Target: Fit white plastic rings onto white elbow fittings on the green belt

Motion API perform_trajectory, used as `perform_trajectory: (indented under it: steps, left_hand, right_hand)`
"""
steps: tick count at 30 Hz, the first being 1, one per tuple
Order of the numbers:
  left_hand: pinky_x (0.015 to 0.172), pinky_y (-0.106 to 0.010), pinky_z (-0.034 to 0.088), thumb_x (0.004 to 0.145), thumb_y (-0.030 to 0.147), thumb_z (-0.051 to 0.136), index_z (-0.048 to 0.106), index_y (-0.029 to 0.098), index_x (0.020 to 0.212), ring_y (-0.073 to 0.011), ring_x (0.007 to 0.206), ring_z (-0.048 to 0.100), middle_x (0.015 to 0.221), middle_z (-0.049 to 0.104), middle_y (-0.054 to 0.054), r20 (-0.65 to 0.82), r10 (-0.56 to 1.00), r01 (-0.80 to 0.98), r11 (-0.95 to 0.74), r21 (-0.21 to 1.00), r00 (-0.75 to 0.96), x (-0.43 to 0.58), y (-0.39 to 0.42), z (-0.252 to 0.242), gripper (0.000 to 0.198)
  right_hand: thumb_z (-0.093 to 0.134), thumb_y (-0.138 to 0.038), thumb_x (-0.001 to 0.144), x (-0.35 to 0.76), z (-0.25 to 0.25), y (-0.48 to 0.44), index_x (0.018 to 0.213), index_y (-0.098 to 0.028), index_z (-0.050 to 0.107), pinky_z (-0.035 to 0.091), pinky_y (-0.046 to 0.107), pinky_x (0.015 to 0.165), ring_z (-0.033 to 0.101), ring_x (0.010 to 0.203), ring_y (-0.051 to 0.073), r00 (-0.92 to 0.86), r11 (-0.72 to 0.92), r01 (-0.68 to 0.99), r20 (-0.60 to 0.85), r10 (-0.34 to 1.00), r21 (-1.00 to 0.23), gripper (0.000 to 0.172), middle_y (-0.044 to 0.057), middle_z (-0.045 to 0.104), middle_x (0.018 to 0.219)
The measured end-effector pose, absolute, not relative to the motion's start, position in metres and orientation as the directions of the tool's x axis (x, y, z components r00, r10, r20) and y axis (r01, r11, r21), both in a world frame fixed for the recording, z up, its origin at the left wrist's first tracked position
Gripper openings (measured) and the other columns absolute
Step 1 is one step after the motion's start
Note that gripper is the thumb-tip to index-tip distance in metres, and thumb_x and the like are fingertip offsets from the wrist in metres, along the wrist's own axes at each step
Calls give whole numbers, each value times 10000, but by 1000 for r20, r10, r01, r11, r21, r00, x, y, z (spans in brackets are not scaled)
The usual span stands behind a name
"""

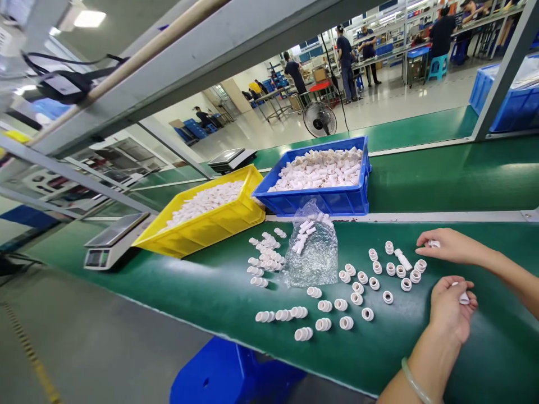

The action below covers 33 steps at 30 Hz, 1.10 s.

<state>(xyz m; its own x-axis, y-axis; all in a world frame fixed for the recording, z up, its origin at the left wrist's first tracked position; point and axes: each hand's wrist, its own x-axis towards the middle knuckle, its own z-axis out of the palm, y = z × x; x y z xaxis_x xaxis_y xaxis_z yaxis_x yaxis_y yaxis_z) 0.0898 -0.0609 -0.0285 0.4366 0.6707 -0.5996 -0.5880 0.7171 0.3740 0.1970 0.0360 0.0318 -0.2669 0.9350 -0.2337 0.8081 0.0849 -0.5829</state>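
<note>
1. Green workbench (197,286): white plastic fittings (323,324) spread around clear plastic bag (314,269), some near both hands.
2. Left hand (452,306): curled around white fitting (464,299).
3. Right hand (442,245): pinching small white piece (434,244).

I'm remotely looking into a factory workroom: beyond the blue rectangular plastic bin (332,203) of small white plastic fittings (324,169), dark-shirted workers (345,53) line long metal-framed benches (273,95); left of it stands a flat-topped white weighing scale (113,233).
</note>
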Motion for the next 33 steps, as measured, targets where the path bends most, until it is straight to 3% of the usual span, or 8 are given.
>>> perform_trajectory:
  steps: [6,11,19,25,29,33]
  left_hand:
    - [485,-171,375,643,119,713,578,106,835,-71,506,511,751,632,-77,-598,659,-553,736,390,455,88,-61,-28,235]
    - [483,-170,364,632,139,732,583,116,804,-72,511,505,751,635,-72,-600,654,-530,745,405,461,89,-62,-31,229]
    - [475,-180,340,588,109,693,582,119,805,-73,490,492,729,629,-63,-592,647,-538,751,383,481,90,-63,-35,244]
    - [490,-190,335,599,159,746,578,115,790,-74,494,487,730,620,-68,-600,647,-532,750,393,470,90,-63,-32,258]
    - [496,-197,329,575,179,770,575,109,788,-73,503,496,734,616,-72,-600,643,-530,754,387,476,90,-63,-31,297]
    - [494,-196,332,568,160,747,580,114,799,-73,501,494,736,623,-67,-592,645,-530,754,388,484,90,-63,-34,289]
  right_hand:
    - [543,-326,867,172,47,47,1069,-252,723,444,350,706,652,854,265,-405,301,847,-165,899,-439,281,73,693,1058]
    - [577,-157,797,165,53,65,1175,-335,723,412,289,647,650,764,197,-621,517,763,-216,753,-389,443,34,671,1049]
    - [568,-87,747,163,28,87,1128,-353,742,398,266,648,657,841,203,-743,632,668,-296,601,-393,496,25,681,997]
    - [557,-137,742,172,7,84,1104,-281,682,383,283,620,628,730,207,-711,576,691,-267,650,-437,410,44,647,982]
    - [501,-254,864,182,10,79,1070,-234,636,422,292,659,621,756,210,-694,495,668,-226,684,-555,247,31,658,898]
    - [430,-483,955,188,14,73,1151,-215,621,474,297,724,637,843,215,-683,409,616,-198,703,-673,383,38,691,976]
